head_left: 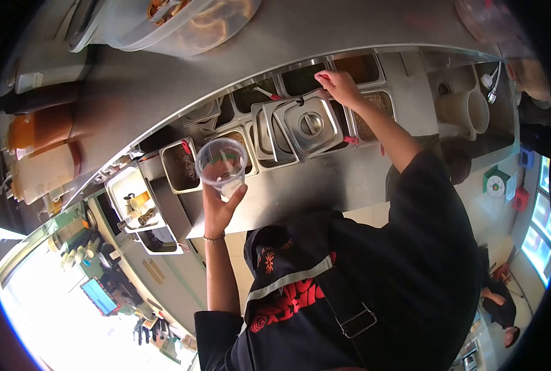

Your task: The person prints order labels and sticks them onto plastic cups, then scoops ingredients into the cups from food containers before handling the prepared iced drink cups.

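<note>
Cup (221, 162) gripped by left hand (218, 209), near counter's (312, 188) left near corner; right hand (344, 88) curled, grasp unclear; low forearm (400, 135) could knock lids (326, 133).

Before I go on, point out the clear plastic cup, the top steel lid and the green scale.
Clear plastic cup (223, 167): head view, inside, within the rim.
Top steel lid (311, 125): head view, its handle.
Green scale (495, 185): head view, its dial.

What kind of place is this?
Probably a food or drink prep counter, maybe a drinks shop: steel pans of ingredients set into the worktop, a clear plastic cup in hand, and a dial scale off to the side.
</note>
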### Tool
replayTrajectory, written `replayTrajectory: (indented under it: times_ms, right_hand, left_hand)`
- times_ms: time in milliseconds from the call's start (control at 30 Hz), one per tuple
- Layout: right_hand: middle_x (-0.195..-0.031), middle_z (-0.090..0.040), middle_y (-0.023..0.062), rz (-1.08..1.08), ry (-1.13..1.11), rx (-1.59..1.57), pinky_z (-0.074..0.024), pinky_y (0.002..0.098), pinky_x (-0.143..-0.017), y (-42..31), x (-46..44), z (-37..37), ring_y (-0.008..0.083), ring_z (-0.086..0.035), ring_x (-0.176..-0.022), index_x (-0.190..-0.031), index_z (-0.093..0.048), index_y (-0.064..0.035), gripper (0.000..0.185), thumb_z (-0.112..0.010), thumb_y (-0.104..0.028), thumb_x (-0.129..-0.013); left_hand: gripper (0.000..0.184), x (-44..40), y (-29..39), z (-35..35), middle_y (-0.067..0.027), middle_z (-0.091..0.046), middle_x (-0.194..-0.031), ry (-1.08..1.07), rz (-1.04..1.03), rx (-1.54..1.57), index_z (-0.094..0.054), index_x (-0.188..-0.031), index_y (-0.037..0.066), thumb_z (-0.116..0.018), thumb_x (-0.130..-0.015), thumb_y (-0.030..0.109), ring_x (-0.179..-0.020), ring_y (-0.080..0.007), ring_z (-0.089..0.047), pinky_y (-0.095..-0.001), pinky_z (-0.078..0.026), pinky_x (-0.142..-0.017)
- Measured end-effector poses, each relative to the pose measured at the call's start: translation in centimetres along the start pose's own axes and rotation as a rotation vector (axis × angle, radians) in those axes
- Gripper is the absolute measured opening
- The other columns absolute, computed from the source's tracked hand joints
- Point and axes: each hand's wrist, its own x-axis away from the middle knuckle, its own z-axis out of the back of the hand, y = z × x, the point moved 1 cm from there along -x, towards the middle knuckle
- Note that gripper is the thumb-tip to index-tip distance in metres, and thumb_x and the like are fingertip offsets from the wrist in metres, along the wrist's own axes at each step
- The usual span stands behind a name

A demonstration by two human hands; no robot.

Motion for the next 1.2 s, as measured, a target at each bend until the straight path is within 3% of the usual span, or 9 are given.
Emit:
replayTrajectory:
  times_ms: [67,133,233,600,767,1000,1100,1167,1200]
  right_hand:
    - [-0.086,-0.074,0.0121,-0.064,-0.027,-0.074,-0.0568,0.0344,-0.065,0.0,0.0,0.2,0.0236,-0.072,-0.072,-0.108,-0.071,-0.0052,0.027,-0.063,-0.03,-0.099]
    - [-0.076,-0.072,0.0085,-0.313,-0.039,-0.28,-0.0558,0.0315,-0.06,0.0,0.1,0.4,0.0151,-0.07,-0.064,-0.106,-0.071,-0.0029,0.031,-0.06,-0.032,-0.101]
    - [-0.072,-0.07,0.0048,-0.379,0.018,-0.365,-0.0548,0.029,-0.057,0.0,-0.1,0.8,0.01,-0.067,-0.063,-0.103,-0.071,-0.0016,0.034,-0.059,-0.034,-0.102]
    - [-0.07,-0.069,0.0049,-0.409,0.054,-0.413,-0.0519,0.0267,-0.054,-1.1,-0.9,3.4,0.011,-0.066,-0.056,-0.096,-0.069,-0.0009,0.032,-0.059,-0.031,-0.102]
    - [-0.07,-0.071,0.0058,-0.397,0.112,-0.259,-0.0522,0.0279,-0.055,-2.1,-1.1,5.0,0.0116,-0.067,-0.057,-0.096,-0.069,-0.0002,0.031,-0.059,-0.029,-0.101]
    - [-0.07,-0.072,0.0082,-0.254,0.181,-0.264,-0.0541,0.0296,-0.061,-6.8,-0.5,8.7,0.0167,-0.07,-0.061,-0.084,-0.07,0.002,0.032,-0.061,-0.025,-0.097]
    - [-0.08,-0.074,0.0087,-0.065,0.114,-0.305,-0.0541,0.0295,-0.066,-10.2,0.9,9.9,0.0162,-0.071,-0.071,-0.098,-0.073,-0.0004,0.022,-0.067,-0.021,-0.095]
    - [-0.094,-0.075,0.0081,0.429,0.171,0.052,-0.0537,0.0287,-0.071,-13.9,1.4,10.6,0.0156,-0.069,-0.082,-0.114,-0.073,-0.0066,0.023,-0.071,-0.015,-0.093]
    - [-0.094,-0.075,0.0081,0.428,0.169,0.058,-0.0537,0.0287,-0.071,-13.9,2.0,10.6,0.0156,-0.069,-0.082,-0.114,-0.073,-0.0066,0.023,-0.071,-0.015,-0.093]
  left_hand:
    - [0.073,-1.5,0.0,-0.1,-0.0131,-0.059,-0.127,0.014,-0.046,-0.143,-0.046,-0.138,0.002,-0.086,-0.079,0.02,-0.115,-0.0245,-0.059,-0.039,-0.049,-0.097]
    - [0.073,-3.2,-0.2,-0.4,-0.015,-0.059,-0.121,0.062,-0.12,-0.429,-0.048,-0.135,0.0,-0.087,-0.076,0.02,-0.111,-0.0297,-0.06,-0.0402,-0.049,-0.094]
    - [0.078,-5.8,-0.8,-1.1,-0.0174,-0.058,-0.118,0.106,-0.225,-0.544,-0.047,-0.135,0.0,-0.088,-0.072,0.02,-0.108,-0.0358,-0.058,-0.0435,-0.049,-0.093]
    - [0.078,-12.6,-2.4,-3.3,-0.0142,-0.058,-0.127,0.121,-0.244,-0.642,-0.048,-0.14,0.013,-0.084,-0.073,0.028,-0.123,-0.036,-0.053,-0.0503,-0.043,-0.102]
    - [0.079,-15.5,-3.7,-4.9,-0.0111,-0.056,-0.133,0.138,-0.214,-0.908,-0.049,-0.142,0.017,-0.084,-0.074,0.036,-0.128,-0.0347,-0.05,-0.0524,-0.038,-0.105]
    - [0.075,-19.9,-3.6,-9.3,-0.014,-0.057,-0.139,0.036,-0.158,-1.033,-0.056,-0.137,0.013,-0.081,-0.073,0.044,-0.133,-0.0378,-0.045,-0.0554,-0.032,-0.11]
    - [0.068,-21.1,-2.5,-11.8,-0.0155,-0.064,-0.13,0.061,-0.363,-0.853,-0.062,-0.13,0.01,-0.08,-0.076,0.049,-0.128,-0.0361,-0.053,-0.0511,-0.038,-0.108]
    - [0.063,-21.9,-1.6,-13.0,-0.0148,-0.069,-0.123,-0.149,-0.182,-0.542,-0.066,-0.124,0.008,-0.08,-0.077,0.048,-0.118,-0.0334,-0.062,-0.0437,-0.047,-0.103]
    - [0.063,-21.9,-1.5,-13.4,-0.0148,-0.069,-0.123,-0.15,-0.183,-0.535,-0.066,-0.124,0.008,-0.08,-0.077,0.048,-0.118,-0.0334,-0.062,-0.0437,-0.047,-0.103]
